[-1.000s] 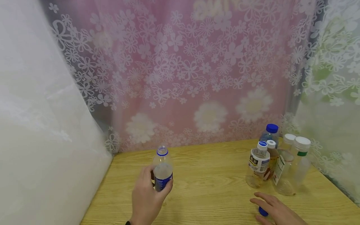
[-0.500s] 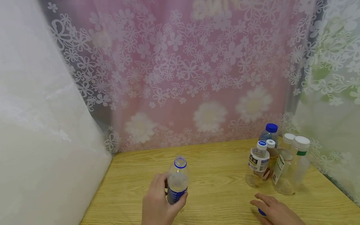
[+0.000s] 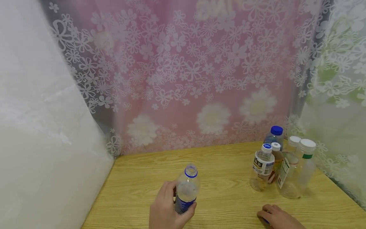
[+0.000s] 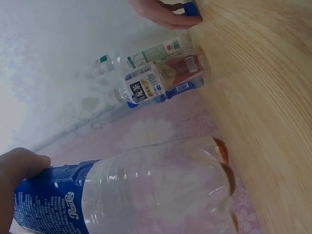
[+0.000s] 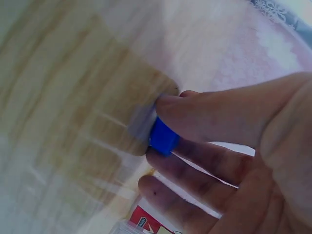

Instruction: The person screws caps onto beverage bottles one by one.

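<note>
My left hand (image 3: 168,210) grips a clear plastic bottle (image 3: 187,188) with a blue label around its lower middle. The bottle's mouth is uncapped, showing a blue ring at the neck. In the left wrist view its base stands apart from the tabletop, with brown residue in the bottom. My right hand (image 3: 279,218) is low on the right, its thumb and fingers pinching a small blue bottle cap (image 5: 164,136) at the table surface. From the head view the fingers cover most of that cap; in the left wrist view, part of the blue cap (image 4: 191,9) shows.
Several capped bottles stand together on the right of the wooden table (image 3: 223,203): one with a white-and-black label (image 3: 261,168), one blue-capped (image 3: 276,130), and a larger clear one with a white lid (image 3: 307,144). A flowered curtain (image 3: 186,79) hangs behind.
The bottle in my left hand has moved right and nearer to me. My right hand's fingers, earlier spread over the blue cap, have closed in around it.
</note>
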Tool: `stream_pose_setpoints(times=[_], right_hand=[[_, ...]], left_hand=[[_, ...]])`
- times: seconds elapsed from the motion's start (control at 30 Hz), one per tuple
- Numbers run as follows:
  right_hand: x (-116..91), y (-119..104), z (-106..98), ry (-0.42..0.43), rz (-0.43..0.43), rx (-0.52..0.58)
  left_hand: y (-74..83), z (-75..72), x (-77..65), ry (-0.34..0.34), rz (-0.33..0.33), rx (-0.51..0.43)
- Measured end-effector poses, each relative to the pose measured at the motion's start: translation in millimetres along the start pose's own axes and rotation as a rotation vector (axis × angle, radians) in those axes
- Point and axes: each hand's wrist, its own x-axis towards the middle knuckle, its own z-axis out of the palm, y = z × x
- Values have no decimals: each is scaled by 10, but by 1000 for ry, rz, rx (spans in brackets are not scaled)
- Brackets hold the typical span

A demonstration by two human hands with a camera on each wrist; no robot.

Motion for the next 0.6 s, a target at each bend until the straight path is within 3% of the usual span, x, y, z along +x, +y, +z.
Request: stream_pose_setpoints(times=[0.23, 0.27, 0.4, 0.6], right_hand=[[40, 735, 561, 61, -126, 9], [45, 747, 563, 60, -132, 11], [62, 611, 439, 64, -126, 1], [89, -113, -159, 9, 24, 37]], left_hand=[[-3, 33, -33, 9, 43, 26], [-2, 39, -38, 9, 52, 35], [-6, 69, -57, 16, 89, 76], [0, 104, -74, 31, 141, 117]])
